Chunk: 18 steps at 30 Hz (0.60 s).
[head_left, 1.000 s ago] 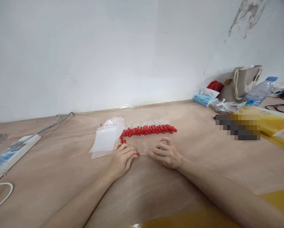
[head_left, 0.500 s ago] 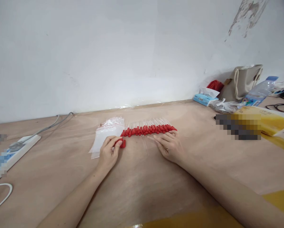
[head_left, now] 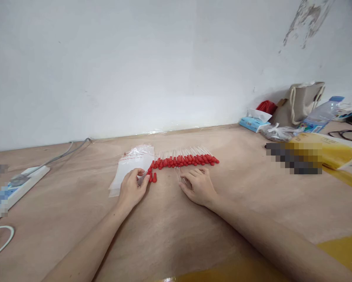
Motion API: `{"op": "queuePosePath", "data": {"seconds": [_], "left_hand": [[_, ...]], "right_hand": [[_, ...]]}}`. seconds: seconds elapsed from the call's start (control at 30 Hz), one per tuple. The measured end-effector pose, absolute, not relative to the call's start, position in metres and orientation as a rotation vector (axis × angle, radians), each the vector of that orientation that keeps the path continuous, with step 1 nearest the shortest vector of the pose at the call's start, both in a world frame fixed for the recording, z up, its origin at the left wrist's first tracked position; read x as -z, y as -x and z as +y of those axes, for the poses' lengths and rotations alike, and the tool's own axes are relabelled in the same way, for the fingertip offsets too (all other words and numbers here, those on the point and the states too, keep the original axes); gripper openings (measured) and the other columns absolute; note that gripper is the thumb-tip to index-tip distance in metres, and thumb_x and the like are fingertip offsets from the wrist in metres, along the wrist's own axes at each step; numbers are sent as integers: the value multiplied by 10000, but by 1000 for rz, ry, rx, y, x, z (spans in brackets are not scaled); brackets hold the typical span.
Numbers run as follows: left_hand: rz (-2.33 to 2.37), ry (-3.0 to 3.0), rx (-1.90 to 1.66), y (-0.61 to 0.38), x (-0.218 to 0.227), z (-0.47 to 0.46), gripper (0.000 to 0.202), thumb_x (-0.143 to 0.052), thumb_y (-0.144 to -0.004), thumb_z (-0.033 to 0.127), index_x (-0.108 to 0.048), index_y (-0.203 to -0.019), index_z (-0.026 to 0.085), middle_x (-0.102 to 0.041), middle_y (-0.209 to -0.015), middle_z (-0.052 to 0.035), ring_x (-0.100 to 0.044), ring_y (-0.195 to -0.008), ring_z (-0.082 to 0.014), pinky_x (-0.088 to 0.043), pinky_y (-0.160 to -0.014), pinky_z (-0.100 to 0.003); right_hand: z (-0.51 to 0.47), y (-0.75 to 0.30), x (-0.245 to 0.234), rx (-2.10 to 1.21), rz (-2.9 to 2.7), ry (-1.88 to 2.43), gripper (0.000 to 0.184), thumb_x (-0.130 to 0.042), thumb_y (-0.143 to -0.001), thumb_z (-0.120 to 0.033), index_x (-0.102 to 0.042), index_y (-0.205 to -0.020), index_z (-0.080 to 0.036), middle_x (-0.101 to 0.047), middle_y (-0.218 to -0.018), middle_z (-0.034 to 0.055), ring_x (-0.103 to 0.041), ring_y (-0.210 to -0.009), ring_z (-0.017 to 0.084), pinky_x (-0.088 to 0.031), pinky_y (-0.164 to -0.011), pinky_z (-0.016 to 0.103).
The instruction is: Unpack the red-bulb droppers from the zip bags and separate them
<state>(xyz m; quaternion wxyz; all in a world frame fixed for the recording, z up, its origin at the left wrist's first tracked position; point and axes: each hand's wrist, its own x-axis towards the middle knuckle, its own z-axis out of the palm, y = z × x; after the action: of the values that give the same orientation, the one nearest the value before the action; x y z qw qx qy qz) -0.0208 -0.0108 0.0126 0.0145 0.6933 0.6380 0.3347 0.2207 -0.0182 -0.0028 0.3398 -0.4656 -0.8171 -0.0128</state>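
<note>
Many droppers with red rubber bulbs [head_left: 180, 160] and thin clear tubes lie in a row, bulbs towards me. My left hand [head_left: 132, 186] is at the left end of the row, thumb and forefinger apart beside a few loose red bulbs [head_left: 154, 178]. It rests over the edge of clear zip bags [head_left: 120, 168]. Just below the row, my right hand [head_left: 198, 186] lies over several loose clear tubes [head_left: 177, 172], its fingers bent and apart around them. Its fingers partly hide the tubes.
A white power strip [head_left: 31, 184] with a grey cable is at the left. Along the right stand a tissue pack [head_left: 252, 123], a beige drawstring bag [head_left: 303, 102], a plastic bottle [head_left: 323, 113] and a yellow package [head_left: 325, 149]. A wall runs behind the table.
My right hand has moved left from the row's right end to the loose tubes, bringing a clear tube there. My left fingers have opened from the red bulb they pinched.
</note>
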Motion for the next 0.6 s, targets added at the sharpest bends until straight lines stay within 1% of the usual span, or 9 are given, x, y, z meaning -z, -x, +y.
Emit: {"op": "queuePosePath", "data": {"seconds": [0.07, 0.13, 0.23, 0.33, 0.4, 0.47, 0.53, 0.6], "left_hand": [[1998, -2209, -1072, 21, -17, -9, 231, -481, -759, 404, -540, -843, 196, -600, -869, -35, -543, -761, -184, -432, -650, -282], [2000, -2249, -1058, 21, -22, -3, 234, -486, -755, 412, -555, -819, 198, -603, -868, -37, -540, -783, -192, -428, -672, -287], [2037, -2270, -920, 22, -29, 11, 258, -506, -735, 432, -568, -820, 196, -612, -878, -42, -545, -814, -208, -419, -695, -298], [2058, -2207, -755, 19, -36, 27, 303, -508, -721, 481, -577, -799, 196, -626, -891, -46, -558, -828, -217, -412, -679, -295], [2076, -2116, -689, 17, -38, 35, 329, -515, -702, 517, -583, -748, 198, -640, -854, -43, -571, -798, -216, -404, -644, -286], [2104, -2032, -656, 14, -40, 41, 337, -538, -673, 531, -586, -688, 198, -647, -775, -41, -580, -746, -218, -394, -608, -282], [2123, -1983, -655, 11, -40, 44, 321, -559, -654, 517, -587, -640, 198, -642, -689, -38, -582, -693, -219, -385, -581, -281], [2132, -1965, -685, 9, -39, 45, 299, -553, -664, 489, -589, -611, 197, -631, -634, -36, -582, -663, -217, -380, -570, -281]], "right_hand": [[-20, -222, 2, 15, -2170, 1210, 234, -531, -779, -383, -593, -928, -214, -644, -832, 25, -525, -823, 178, -220, -865, 387], [-21, -222, 0, 3, -2197, 1209, 298, -533, -769, -444, -592, -954, -217, -637, -881, 42, -518, -856, 194, -216, -885, 409], [-22, -223, -1, -15, -2215, 1199, 395, -535, -750, -504, -580, -1017, -216, -628, -922, 61, -513, -884, 212, -217, -903, 430], [-22, -223, 0, -31, -2219, 1189, 453, -548, -731, -524, -563, -1057, -210, -625, -943, 64, -511, -896, 216, -216, -917, 443], [-23, -224, 0, -41, -2219, 1184, 458, -556, -725, -521, -558, -1058, -207, -625, -952, 62, -511, -901, 216, -217, -923, 446], [-23, -225, 0, -51, -2218, 1176, 459, -562, -723, -514, -554, -1058, -201, -626, -962, 65, -512, -908, 216, -217, -931, 447], [-24, -226, 0, -61, -2219, 1168, 465, -568, -720, -508, -547, -1063, -195, -627, -969, 71, -516, -915, 216, -213, -943, 449], [-24, -227, -1, -72, -2220, 1163, 484, -578, -714, -502, -535, -1081, -190, -626, -976, 75, -520, -920, 216, -211, -952, 453]]}}
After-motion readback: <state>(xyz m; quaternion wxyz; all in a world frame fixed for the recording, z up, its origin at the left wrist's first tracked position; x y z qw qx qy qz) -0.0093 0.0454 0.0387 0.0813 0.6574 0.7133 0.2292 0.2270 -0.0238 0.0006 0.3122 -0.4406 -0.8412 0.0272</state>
